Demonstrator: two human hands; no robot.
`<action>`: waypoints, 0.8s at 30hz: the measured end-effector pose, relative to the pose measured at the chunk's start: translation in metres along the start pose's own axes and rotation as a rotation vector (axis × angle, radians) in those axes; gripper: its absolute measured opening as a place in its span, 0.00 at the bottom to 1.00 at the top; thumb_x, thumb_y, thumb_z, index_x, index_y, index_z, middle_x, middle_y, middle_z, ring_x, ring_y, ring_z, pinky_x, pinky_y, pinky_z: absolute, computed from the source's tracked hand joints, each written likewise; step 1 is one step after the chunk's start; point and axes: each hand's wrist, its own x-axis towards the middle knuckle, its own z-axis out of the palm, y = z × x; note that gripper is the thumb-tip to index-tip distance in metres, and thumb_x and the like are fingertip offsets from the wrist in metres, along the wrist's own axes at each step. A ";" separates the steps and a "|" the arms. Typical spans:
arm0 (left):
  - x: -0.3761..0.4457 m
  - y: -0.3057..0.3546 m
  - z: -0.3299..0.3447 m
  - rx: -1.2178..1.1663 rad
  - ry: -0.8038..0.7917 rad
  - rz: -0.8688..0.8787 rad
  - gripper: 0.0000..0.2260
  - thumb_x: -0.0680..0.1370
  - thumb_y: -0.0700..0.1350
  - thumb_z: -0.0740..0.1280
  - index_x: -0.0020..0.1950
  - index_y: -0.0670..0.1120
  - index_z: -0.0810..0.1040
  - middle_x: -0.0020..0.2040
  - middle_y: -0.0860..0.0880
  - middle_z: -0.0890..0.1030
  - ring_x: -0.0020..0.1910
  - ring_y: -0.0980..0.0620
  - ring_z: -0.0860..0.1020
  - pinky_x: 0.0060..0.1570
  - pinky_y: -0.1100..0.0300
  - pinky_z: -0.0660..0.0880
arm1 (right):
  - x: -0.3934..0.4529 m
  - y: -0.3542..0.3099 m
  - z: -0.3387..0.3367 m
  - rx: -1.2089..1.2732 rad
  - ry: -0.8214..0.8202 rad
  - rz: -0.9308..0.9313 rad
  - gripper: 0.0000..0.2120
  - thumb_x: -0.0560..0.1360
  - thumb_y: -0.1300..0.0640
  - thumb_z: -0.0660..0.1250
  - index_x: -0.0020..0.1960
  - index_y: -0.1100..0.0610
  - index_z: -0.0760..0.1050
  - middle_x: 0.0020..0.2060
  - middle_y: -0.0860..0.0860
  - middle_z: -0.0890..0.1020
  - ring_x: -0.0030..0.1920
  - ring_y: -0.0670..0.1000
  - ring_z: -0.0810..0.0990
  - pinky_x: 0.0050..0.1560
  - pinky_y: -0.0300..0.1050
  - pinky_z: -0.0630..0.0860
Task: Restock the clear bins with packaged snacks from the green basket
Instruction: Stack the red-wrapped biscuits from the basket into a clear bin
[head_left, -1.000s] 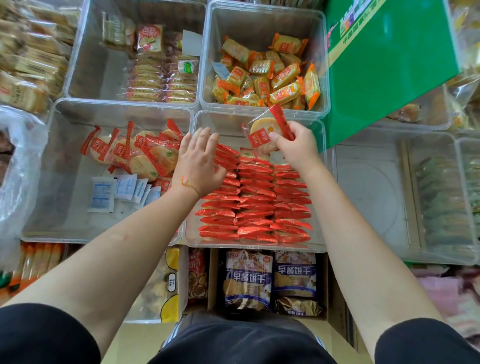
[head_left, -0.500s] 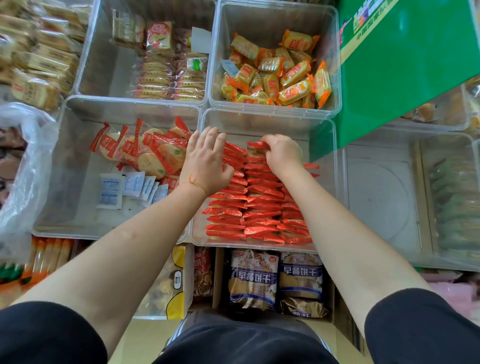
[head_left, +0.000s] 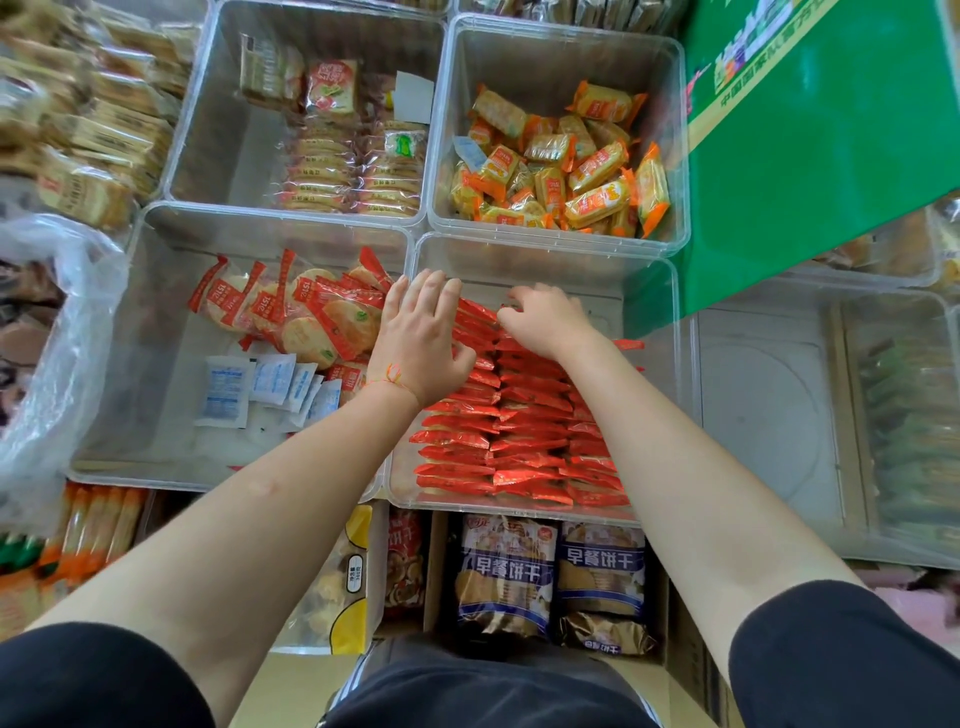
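**snackwall:** Progress check. A second ago the right hand (head_left: 545, 319) held a round red pack up over the front bin (head_left: 652, 291); now that pack is down at the far end of the red rows (head_left: 519, 431) and the fingers are curled over its top edge, tucking it in. Can't tell if it's a real pinch or just a press.

**binwatcher:** And the left hand (head_left: 421, 348)?

**snackwall:** Same spot as before, fingers straight and flat against the left side of the rows, propping them upright. Nothing in that grip.

**binwatcher:** So one more pack stocked. Far end of that bin is bare, so room for more.

**snackwall:** Yep. My guess is the next reach goes to the green basket (head_left: 810, 156), sitting just past the bin's right corner. Loose red packs (head_left: 311, 317) in the neighbouring bin aren't lined up yet.
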 end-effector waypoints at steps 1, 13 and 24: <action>0.000 0.000 0.000 -0.007 0.000 -0.001 0.31 0.72 0.51 0.60 0.75 0.42 0.64 0.73 0.43 0.67 0.76 0.44 0.60 0.77 0.47 0.48 | 0.001 -0.006 0.002 0.030 0.028 -0.039 0.26 0.79 0.45 0.55 0.75 0.52 0.67 0.73 0.56 0.70 0.73 0.59 0.65 0.73 0.58 0.60; 0.000 -0.001 0.001 -0.059 0.000 -0.002 0.36 0.70 0.49 0.58 0.78 0.43 0.58 0.73 0.44 0.66 0.76 0.45 0.60 0.77 0.46 0.49 | 0.003 -0.015 0.011 -0.020 0.065 -0.122 0.23 0.80 0.48 0.53 0.74 0.44 0.68 0.73 0.53 0.71 0.72 0.58 0.66 0.72 0.57 0.58; -0.004 0.000 -0.003 -0.106 0.037 0.050 0.34 0.72 0.48 0.62 0.77 0.42 0.60 0.73 0.41 0.65 0.76 0.42 0.59 0.77 0.45 0.51 | -0.089 -0.009 0.032 0.185 0.441 -0.182 0.18 0.76 0.59 0.61 0.64 0.57 0.77 0.61 0.54 0.79 0.64 0.56 0.73 0.68 0.54 0.68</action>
